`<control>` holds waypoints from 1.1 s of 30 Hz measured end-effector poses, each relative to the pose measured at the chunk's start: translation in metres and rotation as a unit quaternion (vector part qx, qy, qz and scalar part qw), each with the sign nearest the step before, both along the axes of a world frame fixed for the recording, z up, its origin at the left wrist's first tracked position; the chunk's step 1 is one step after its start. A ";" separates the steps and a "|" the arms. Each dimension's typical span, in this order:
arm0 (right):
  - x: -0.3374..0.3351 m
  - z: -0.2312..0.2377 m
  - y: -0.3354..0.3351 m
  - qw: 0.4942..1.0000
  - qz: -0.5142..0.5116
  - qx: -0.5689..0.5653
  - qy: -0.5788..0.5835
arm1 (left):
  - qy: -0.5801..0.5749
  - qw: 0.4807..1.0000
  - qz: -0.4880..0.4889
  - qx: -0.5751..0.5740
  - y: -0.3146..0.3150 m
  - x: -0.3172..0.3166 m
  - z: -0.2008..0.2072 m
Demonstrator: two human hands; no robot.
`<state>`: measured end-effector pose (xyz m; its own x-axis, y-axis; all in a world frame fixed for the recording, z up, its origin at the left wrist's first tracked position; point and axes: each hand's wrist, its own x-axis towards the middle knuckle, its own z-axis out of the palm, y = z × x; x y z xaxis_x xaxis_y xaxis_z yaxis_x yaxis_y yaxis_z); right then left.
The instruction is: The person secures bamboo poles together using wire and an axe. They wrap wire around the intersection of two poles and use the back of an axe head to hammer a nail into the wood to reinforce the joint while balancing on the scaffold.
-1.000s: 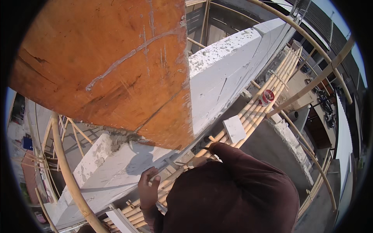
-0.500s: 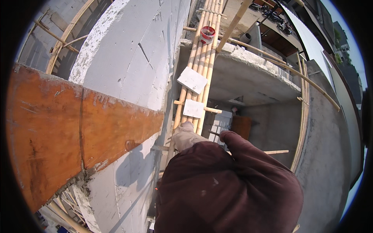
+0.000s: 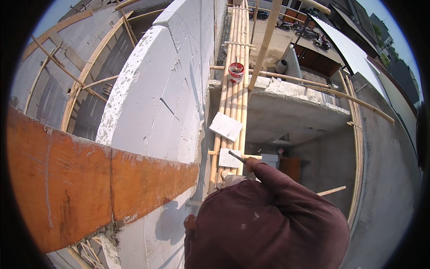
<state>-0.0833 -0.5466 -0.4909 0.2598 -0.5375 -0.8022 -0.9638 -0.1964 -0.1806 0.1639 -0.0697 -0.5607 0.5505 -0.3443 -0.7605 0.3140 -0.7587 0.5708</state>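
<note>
My right hand (image 3: 251, 164) is closed round a dark, bar-like tool (image 3: 236, 156) whose exact kind I cannot make out. The tool's tip reaches over the nearer white block (image 3: 230, 158), which lies on a walkway of bamboo poles (image 3: 233, 94). Whether the tip touches the block I cannot tell. A larger white block (image 3: 225, 127) lies slightly askew just beyond it. Low at the left of my dark red sleeve and torso, my left hand (image 3: 190, 222) shows only in part, near the white wall; its fingers are mostly hidden. My beige trouser leg (image 3: 235, 180) rests over the poles.
A red and white bucket (image 3: 236, 74) stands farther along the poles. An orange-brown board (image 3: 89, 179) juts out from the white block wall (image 3: 165, 89) at left. Right of the walkway drops a deep concrete-walled space (image 3: 322, 152). An upright bamboo pole (image 3: 266, 45) rises beside the bucket.
The view has tilted up, showing more of the far end. My right hand has brought the tool forward over the nearer block. My left hand has come into sight at the left.
</note>
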 end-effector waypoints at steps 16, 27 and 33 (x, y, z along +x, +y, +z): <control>-0.098 0.004 -0.026 0.984 -0.114 0.030 0.136 | 0.134 0.991 0.027 0.005 -0.111 0.039 -0.025; -0.155 -0.044 -0.004 0.975 -0.123 0.140 0.124 | 0.090 0.991 -0.098 0.024 -0.186 0.074 -0.043; -0.151 -0.076 -0.089 0.961 -0.257 0.025 0.101 | 0.125 0.991 -0.031 0.027 -0.245 0.076 -0.032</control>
<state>-0.2338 -0.6352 -0.5668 -0.1931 -0.5131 -0.8363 -0.9478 0.3180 0.0238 0.2394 -0.3148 -0.5930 0.3207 -0.3264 -0.8892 0.3918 -0.8090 0.4382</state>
